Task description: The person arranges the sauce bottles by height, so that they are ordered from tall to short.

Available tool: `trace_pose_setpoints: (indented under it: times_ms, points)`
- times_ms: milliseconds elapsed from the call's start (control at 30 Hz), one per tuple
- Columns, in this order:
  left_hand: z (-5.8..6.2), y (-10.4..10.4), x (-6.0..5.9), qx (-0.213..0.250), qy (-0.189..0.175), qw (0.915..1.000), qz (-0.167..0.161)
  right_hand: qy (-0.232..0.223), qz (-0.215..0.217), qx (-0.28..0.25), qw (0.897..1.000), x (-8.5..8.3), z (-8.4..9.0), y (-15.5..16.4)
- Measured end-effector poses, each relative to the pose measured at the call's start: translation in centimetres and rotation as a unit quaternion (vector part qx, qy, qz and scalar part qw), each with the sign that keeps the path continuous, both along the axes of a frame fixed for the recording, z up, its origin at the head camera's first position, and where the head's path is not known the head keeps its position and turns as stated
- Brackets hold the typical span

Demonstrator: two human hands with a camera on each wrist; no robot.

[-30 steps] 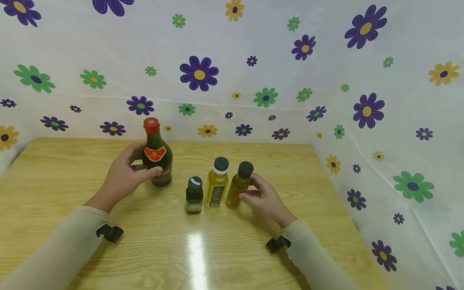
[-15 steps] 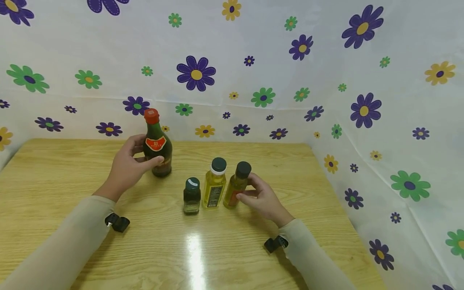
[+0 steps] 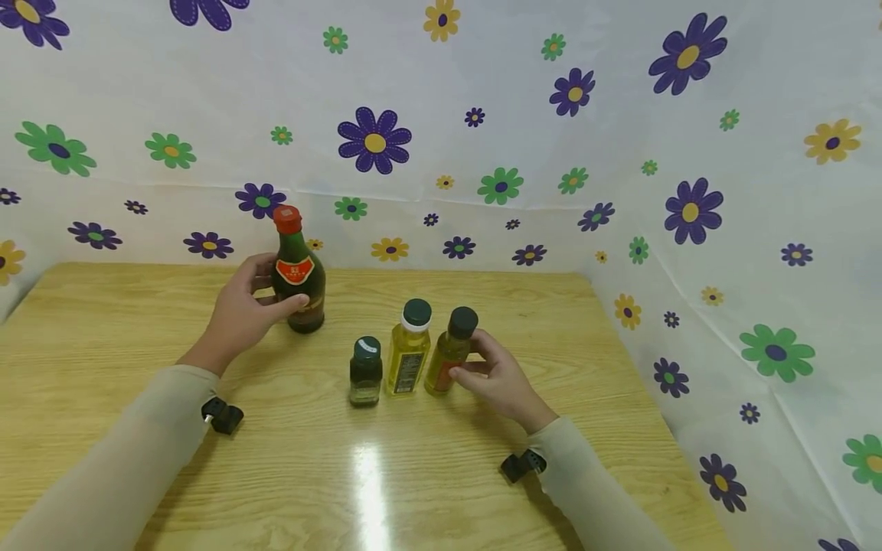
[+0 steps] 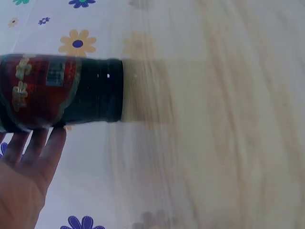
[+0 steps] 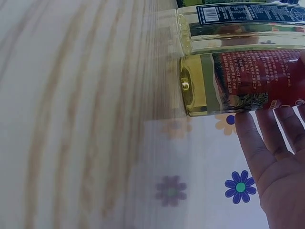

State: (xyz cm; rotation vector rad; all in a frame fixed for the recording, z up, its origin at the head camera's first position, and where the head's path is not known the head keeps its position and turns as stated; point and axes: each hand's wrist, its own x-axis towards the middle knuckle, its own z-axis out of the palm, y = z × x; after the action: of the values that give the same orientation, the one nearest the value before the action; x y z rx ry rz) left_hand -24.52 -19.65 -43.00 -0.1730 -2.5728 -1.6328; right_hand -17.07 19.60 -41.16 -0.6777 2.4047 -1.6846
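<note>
My left hand [image 3: 248, 310] grips a tall dark green bottle [image 3: 296, 269] with a red cap, thumb across its front and fingers round the far side. In the left wrist view, that bottle's [image 4: 57, 93] red label shows, its base right at the wood. On the right, my other hand [image 3: 503, 383] holds a slim oil bottle [image 3: 444, 363] with a black cap between thumb and fingers. It stands upright; the right wrist view shows its red label and clear yellowish base. Close beside it stands a square yellow oil bottle [image 3: 406, 356] with a dark green cap and white collar.
A short dark jar [image 3: 365, 375] with a green cap stands left of the yellow bottle. All stand on a light wooden table [image 3: 289, 467] with a bright glare streak. White flowered cloth [image 3: 441, 92] hangs behind the table and along its right side.
My left hand has moved the dark green bottle a little back, toward the cloth behind the table. My right hand and the bottle it holds have stayed in place beside the other bottles.
</note>
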Motion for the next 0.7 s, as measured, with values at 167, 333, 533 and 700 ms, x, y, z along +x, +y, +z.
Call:
trace_pose_setpoints:
  times_ms: [167,333,533,700]
  points:
    - [-0.29,-0.64,-0.06,0.004,-0.017,0.9997,-0.019,0.003,0.001,0.002,1.0,0.1,-0.03,-0.04]
    - [-0.45,-0.66,-0.36,0.003,-0.031,0.9992,-0.027,0.002,-0.002,-0.002,1.0,0.03,-0.26,0.13]
    - [-0.3,-0.73,-0.28,0.006,-0.042,0.9986,-0.03,-0.001,-0.001,-0.007,1.0,-0.07,-0.28,0.14]
    - [-0.32,-0.75,-0.16,0.009,-0.045,0.9984,-0.034,0.001,0.003,-0.006,1.0,-0.12,-0.39,0.18]
